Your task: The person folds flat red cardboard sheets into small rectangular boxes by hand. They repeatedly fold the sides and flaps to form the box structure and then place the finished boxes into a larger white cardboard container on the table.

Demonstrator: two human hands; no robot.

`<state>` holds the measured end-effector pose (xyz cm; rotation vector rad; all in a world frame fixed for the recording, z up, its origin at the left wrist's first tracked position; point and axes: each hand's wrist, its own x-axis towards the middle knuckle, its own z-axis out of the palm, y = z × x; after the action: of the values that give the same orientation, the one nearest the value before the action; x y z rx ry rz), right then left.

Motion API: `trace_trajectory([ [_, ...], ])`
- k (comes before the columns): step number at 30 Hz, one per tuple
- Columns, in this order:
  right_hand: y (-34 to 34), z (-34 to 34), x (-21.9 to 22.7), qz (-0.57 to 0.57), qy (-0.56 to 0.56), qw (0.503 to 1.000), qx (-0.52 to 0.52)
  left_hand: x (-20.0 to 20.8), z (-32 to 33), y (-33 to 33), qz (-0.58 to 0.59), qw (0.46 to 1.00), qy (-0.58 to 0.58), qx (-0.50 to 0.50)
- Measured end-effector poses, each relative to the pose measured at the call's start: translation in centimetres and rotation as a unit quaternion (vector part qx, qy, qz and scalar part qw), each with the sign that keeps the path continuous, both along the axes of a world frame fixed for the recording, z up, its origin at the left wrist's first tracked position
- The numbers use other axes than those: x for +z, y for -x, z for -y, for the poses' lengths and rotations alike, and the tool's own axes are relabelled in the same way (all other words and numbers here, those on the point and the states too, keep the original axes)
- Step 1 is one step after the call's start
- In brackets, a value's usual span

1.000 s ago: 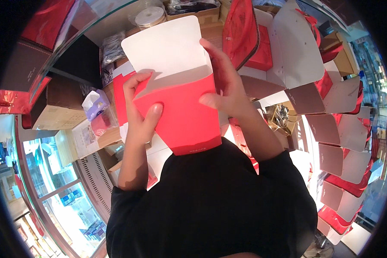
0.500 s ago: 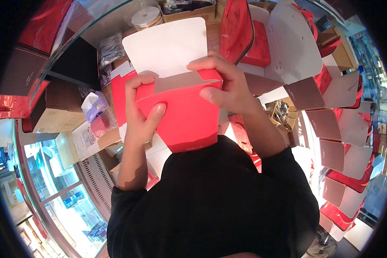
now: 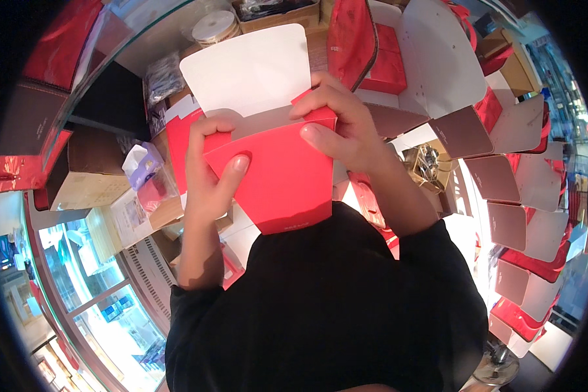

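Note:
A red folding carton (image 3: 284, 179) is held up in front of my body, its lower edge against my black shirt. Its white-lined lid flap (image 3: 248, 68) stands raised at the far side, and the top is open. My left hand (image 3: 212, 163) grips the left upper corner, thumb flat on the red front panel, fingers curled over the rim. On the right upper corner, my right hand (image 3: 340, 121) has its thumb on the front and its fingers bent over the small side flap. The carton's inside is mostly hidden.
Behind the carton, a table bears a spool of white ribbon (image 3: 214, 27) and a cardboard tray (image 3: 281, 16). To the left are a purple tissue pack (image 3: 142, 163) and a brown carton (image 3: 88, 173). Several open boxes with red bags, such as this one (image 3: 503, 176), line the right side.
My right fingers have shifted slightly and curl more over the side flap, which appears pressed inward. The carton stays in both hands. The view has tilted a little.

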<state>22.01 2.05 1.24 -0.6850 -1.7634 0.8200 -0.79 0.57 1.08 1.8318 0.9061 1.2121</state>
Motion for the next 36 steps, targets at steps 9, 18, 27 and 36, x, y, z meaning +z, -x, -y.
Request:
trace_trajectory([
  [9,0.5,0.7,0.7,0.056,-0.025,0.998,-0.024,-0.1,0.5,-0.7,-0.033,0.998,0.022,0.038],
  [18,0.3,0.8,0.5,0.021,-0.019,1.000,-0.010,-0.3,0.2,-0.5,0.003,0.999,-0.028,0.025],
  [27,-0.3,0.7,-0.2,0.015,-0.029,0.999,-0.033,0.0,0.5,-1.0,0.011,0.999,-0.015,0.026],
  [36,2.1,1.5,-0.7,-0.299,0.016,0.954,-0.008,-1.3,-0.2,-2.4,0.150,0.981,-0.110,0.047],
])
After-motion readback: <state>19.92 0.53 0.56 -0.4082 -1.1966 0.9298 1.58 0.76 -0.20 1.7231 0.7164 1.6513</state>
